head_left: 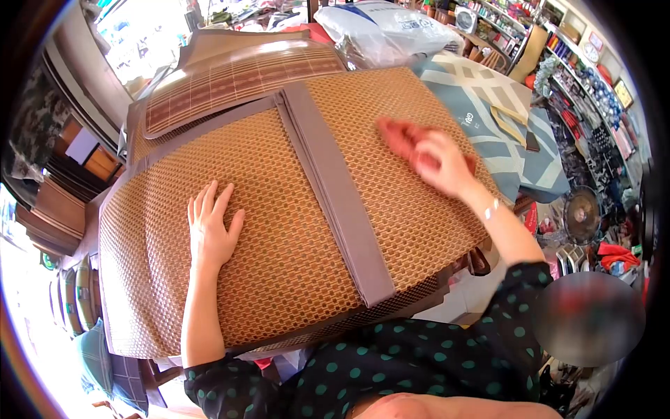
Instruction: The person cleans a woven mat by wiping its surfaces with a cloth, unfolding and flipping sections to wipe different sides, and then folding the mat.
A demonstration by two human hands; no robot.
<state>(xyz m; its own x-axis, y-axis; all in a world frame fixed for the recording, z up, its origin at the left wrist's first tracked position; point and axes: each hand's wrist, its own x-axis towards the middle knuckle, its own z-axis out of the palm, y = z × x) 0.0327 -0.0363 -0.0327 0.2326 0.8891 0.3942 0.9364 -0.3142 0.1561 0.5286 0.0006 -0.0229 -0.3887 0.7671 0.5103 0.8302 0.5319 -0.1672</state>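
A large tan-brown woven mat [272, 230] is spread before me, bordered with brown fabric. A flat brown band [342, 209] crosses it from the back to the near edge. On the mat's left half, my left hand [212, 234] lies flat with fingers spread and nothing in it. Over the right half, my right hand [445, 166] is closed on a crumpled red cloth [398, 137], which appears to touch the weave. Slight motion blur softens that hand, and its palm hides part of the cloth.
Behind the mat lies a reddish-brown plaid mat [244, 87]. A white plastic-wrapped bundle [391, 28] sits at the back. To the right are blue-grey patterned fabric [474, 105], a round fan [583, 213] and crowded shelves. Cushions [94, 356] stand at lower left.
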